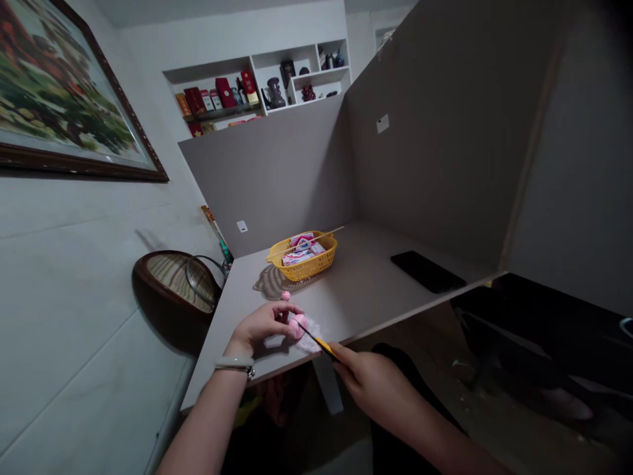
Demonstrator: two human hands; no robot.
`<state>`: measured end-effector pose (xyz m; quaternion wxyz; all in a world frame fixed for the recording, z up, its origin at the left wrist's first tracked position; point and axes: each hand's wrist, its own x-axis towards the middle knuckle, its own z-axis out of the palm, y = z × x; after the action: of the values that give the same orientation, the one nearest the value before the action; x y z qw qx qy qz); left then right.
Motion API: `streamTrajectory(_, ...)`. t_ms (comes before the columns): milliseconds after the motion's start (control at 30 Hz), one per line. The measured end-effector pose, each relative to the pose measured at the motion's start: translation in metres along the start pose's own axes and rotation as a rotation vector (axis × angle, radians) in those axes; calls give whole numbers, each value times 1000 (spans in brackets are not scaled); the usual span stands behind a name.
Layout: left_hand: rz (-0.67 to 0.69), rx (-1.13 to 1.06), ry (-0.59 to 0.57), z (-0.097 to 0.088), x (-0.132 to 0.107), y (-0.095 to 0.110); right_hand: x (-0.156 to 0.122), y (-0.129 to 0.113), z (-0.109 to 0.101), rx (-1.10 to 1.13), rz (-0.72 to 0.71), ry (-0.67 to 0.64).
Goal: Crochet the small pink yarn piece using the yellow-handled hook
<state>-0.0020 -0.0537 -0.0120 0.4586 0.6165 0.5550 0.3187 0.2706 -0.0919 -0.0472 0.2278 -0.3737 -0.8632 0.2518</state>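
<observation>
My left hand (270, 324) has its fingers and thumb closed around a pink, soft-looking ball (297, 326) near the front edge of the grey table. In my right hand (363, 376) is a slim knife-like tool (316, 340) with a yellow and black handle and a thin dark blade. The blade's tip touches the pink ball; whether it cuts in is too small to tell. Under the ball lies crumpled, see-through plastic wrap (312, 342). A smaller pink ball (285, 295) rests on the table just beyond my left fingers.
A yellow plastic basket (309, 269) holds pink and white packets, with a thin stick (329, 233) across its rim. At the right lies a black phone-like slab (428, 271). Grey panels (277, 178) rise behind and right; a brown wooden chair back (168, 297) stands left.
</observation>
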Motion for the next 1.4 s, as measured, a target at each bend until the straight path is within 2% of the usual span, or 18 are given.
streamTrajectory(167,-22,-59,-12,0,-2,0,18,-7,0,4,-41,24)
streamTrajectory(300,15,3,31,-5,-1,-3,0,4,3,39,-20,6)
streamTrajectory(400,-1,-13,16,-3,-1,-2,-4,5,3,26,-12,13)
streamTrajectory(600,-15,-43,-14,-1,0,-2,22,-8,3,-41,-41,51)
streamTrajectory(833,25,21,9,-6,3,-7,-5,4,3,31,9,-8)
streamTrajectory(1067,17,-9,-26,-5,3,-5,23,-10,2,-61,-25,40)
streamTrajectory(1267,34,35,-2,-6,5,-9,-2,6,3,34,-3,6)
streamTrajectory(1400,12,33,-14,-3,4,-4,8,-2,1,-23,-12,26)
